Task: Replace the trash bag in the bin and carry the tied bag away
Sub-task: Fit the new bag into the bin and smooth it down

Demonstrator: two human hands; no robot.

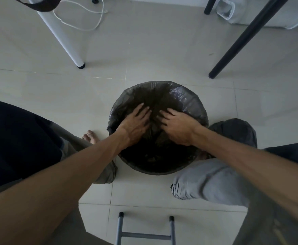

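A round bin (151, 171) stands on the tiled floor between my knees. A dark grey trash bag (185, 98) lines it, with its edge folded over the rim. Both hands are inside the bin mouth, pressing on the bag's crumpled plastic. My left hand (135, 123) lies flat with fingers spread. My right hand (177, 125) lies beside it, fingers spread and slightly curled. A second dark bag (236, 129), full and bunched, sits on the floor just right of the bin, partly hidden by my right forearm.
A white table leg (65, 39) stands at the far left and a black leg (242, 39) slants at the far right. A white cable (91, 20) loops on the floor. A grey metal frame (145, 234) stands near me. My bare foot (90, 137) rests left of the bin.
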